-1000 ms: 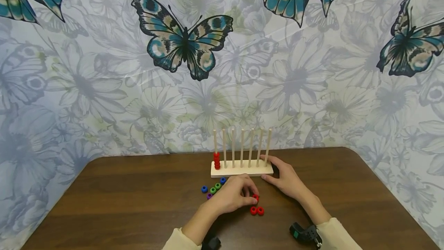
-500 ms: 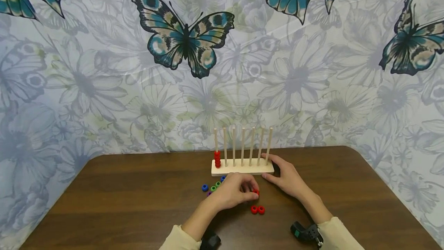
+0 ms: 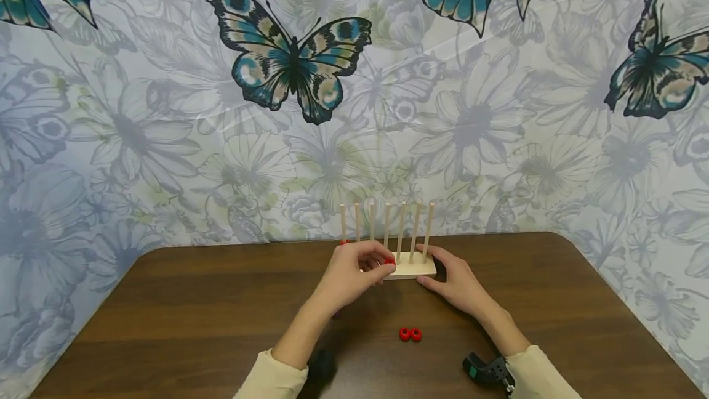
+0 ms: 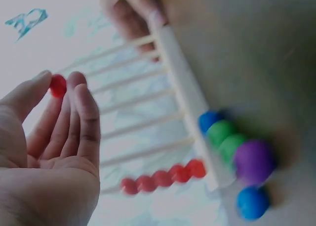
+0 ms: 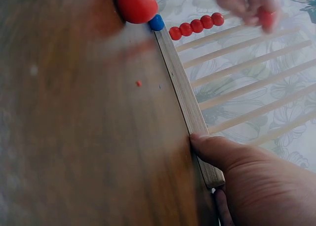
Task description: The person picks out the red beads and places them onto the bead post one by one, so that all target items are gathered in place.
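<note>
My left hand (image 3: 351, 270) is raised in front of the wooden peg rack (image 3: 412, 268), pinching a red bead (image 4: 58, 86) between thumb and fingertips. In the left wrist view this bead is apart from the pegs. My right hand (image 3: 462, 279) grips the right end of the rack's base, its thumb on the front edge and other fingers behind. Several red beads (image 4: 162, 178) are stacked on the leftmost peg; the other pegs carry none. In the head view my left hand hides part of the rack and most of the loose colored beads.
Two red beads (image 3: 410, 334) lie side by side on the brown table (image 3: 194, 319). In front of the rack's left end are loose blue (image 4: 253, 203), green and purple beads (image 4: 254, 161). A butterfly-patterned cloth (image 3: 166, 140) hangs behind the table.
My left hand has lifted the red bead off the table and carried it up and leftward to the rack. My right hand has stayed on the base.
</note>
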Action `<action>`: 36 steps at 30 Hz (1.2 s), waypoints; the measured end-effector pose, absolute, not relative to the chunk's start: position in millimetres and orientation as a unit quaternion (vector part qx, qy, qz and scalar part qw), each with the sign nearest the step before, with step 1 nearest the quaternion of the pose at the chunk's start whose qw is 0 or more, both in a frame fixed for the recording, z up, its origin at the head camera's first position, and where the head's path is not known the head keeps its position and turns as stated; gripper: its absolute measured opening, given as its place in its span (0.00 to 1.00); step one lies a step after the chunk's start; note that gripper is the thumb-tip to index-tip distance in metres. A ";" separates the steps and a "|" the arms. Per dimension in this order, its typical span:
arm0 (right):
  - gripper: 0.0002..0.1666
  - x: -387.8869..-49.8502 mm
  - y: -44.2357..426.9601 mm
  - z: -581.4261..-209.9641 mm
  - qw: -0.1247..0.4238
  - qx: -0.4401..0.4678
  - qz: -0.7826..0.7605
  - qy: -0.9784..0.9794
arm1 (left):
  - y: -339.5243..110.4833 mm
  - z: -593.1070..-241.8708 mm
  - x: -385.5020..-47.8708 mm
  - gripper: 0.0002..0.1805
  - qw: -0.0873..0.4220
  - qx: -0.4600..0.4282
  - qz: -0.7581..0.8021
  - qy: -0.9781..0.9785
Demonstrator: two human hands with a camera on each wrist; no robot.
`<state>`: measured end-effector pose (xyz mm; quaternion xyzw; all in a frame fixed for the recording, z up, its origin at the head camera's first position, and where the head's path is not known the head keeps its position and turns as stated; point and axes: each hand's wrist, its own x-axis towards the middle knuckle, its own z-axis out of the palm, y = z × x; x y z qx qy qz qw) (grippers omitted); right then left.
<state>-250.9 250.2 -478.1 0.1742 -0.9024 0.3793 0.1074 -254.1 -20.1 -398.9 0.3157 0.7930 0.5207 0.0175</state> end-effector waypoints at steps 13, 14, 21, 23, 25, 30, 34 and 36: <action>0.38 -250.4 250.1 -479.8 0.109 0.169 0.380 -0.903 | -51.6 -344.9 -272.5 0.07 -0.161 0.227 0.635 0.721; 0.38 -250.4 249.8 -479.9 0.109 0.170 0.381 -0.902 | -53.0 -342.5 -274.4 0.07 -0.179 0.224 0.635 0.717; 0.39 -250.4 250.8 -478.0 0.102 0.162 0.382 -0.904 | -55.3 -338.9 -284.5 0.04 -0.275 0.192 0.574 0.747; 0.39 -250.7 250.9 -477.4 0.102 0.160 0.383 -0.904 | -54.7 -340.1 -285.3 0.04 -0.284 0.189 0.554 0.759; 0.38 -250.5 251.1 -476.9 0.102 0.161 0.385 -0.903 | -53.4 -341.9 -286.2 0.05 -0.282 0.189 0.543 0.768; 0.38 -251.3 251.4 -477.8 0.105 0.162 0.384 -0.903 | -52.1 -345.0 -286.5 0.06 -0.268 0.184 0.531 0.783; 0.38 -251.7 251.3 -478.3 0.105 0.164 0.384 -0.902 | -54.4 -345.0 -285.6 0.13 -0.272 0.172 0.521 0.791; 0.38 -251.3 251.1 -478.5 0.105 0.164 0.383 -0.903 | -56.5 -344.5 -285.0 0.15 -0.281 0.162 0.519 0.791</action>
